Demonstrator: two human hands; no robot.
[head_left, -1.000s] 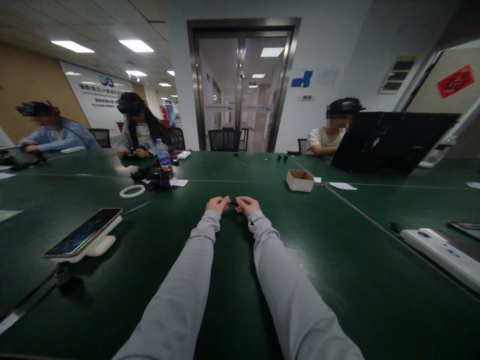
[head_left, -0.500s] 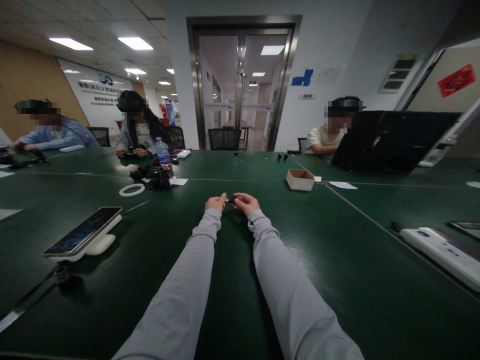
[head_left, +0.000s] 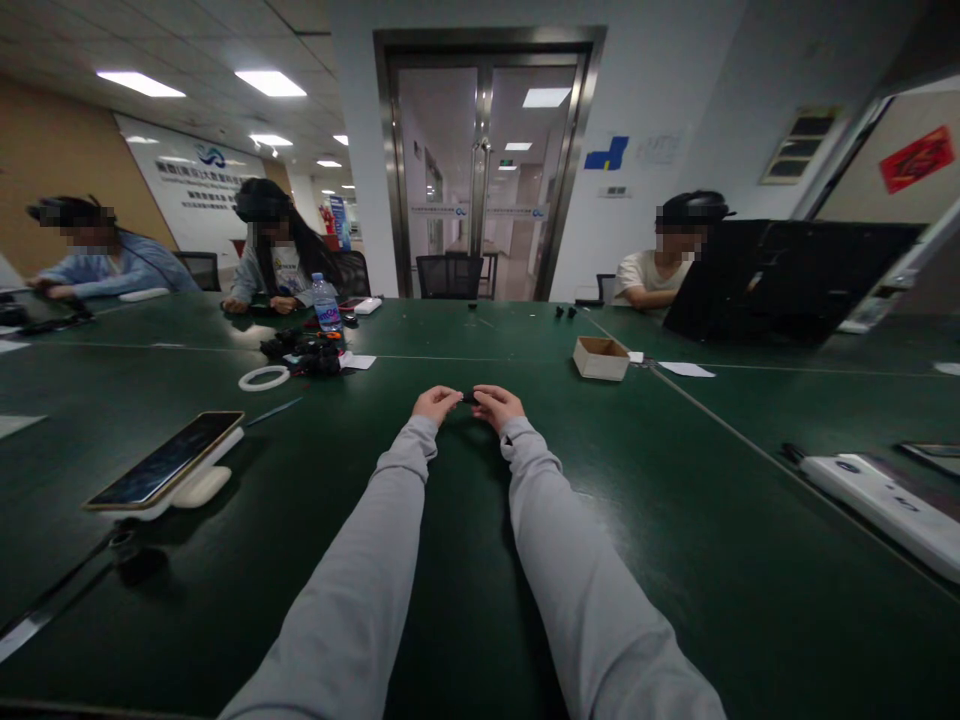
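Both my arms reach forward over the green table, and my hands meet around a small black object. It is short and stick-like; its exact kind is too small to tell. The fingertips of my left hand are pinched at its left end, where a small bright spot shows. From the other side, my right hand pinches the right end between thumb and fingers, hiding part of it. The object is held just above the table.
At left lie a phone on a white stand, a thin blue-grey tool, a white ring and black gear. A bottle stands behind. An open box sits right. Several people work across the table.
My hands have shifted slightly apart. The left fingers now reach straighter toward the black object, and its silver part, visible before, is mostly hidden. A person across the table has lowered their hands.
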